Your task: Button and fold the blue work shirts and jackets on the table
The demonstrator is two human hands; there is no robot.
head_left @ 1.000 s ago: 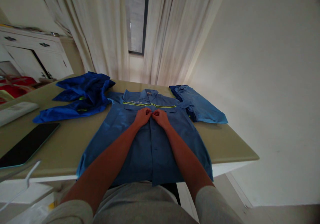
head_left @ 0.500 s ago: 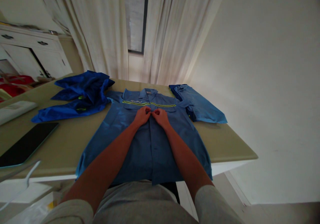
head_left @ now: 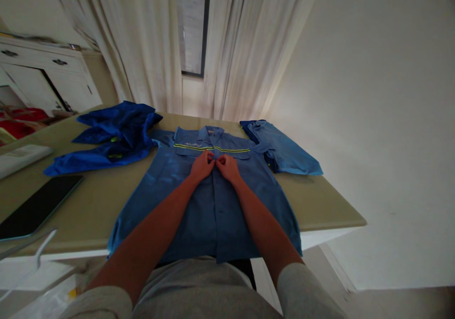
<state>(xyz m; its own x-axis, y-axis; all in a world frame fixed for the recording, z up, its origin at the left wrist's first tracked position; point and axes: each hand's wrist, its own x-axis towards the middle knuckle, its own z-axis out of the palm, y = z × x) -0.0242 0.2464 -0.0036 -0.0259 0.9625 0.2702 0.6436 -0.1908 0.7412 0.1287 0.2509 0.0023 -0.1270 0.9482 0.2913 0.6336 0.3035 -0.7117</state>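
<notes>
A blue work shirt [head_left: 167, 191] with a yellow reflective stripe lies flat, front up, on the beige table [head_left: 92, 205]. My left hand [head_left: 201, 165] and my right hand [head_left: 228, 167] meet at the shirt's front placket, just below the stripe. Both hands are closed in a pinch on the placket's two edges, fingertips almost touching each other. My forearms stretch over the lower part of the shirt.
A crumpled darker blue garment [head_left: 110, 139] lies at the left of the shirt, a folded light blue garment [head_left: 284, 150] at its right. A dark tablet [head_left: 39, 205] rests near the table's left front. Curtains [head_left: 149, 49], a white cabinet [head_left: 46, 77] and a wall stand behind.
Both hands stay pinched at the same spot on the placket. The view has shifted very slightly.
</notes>
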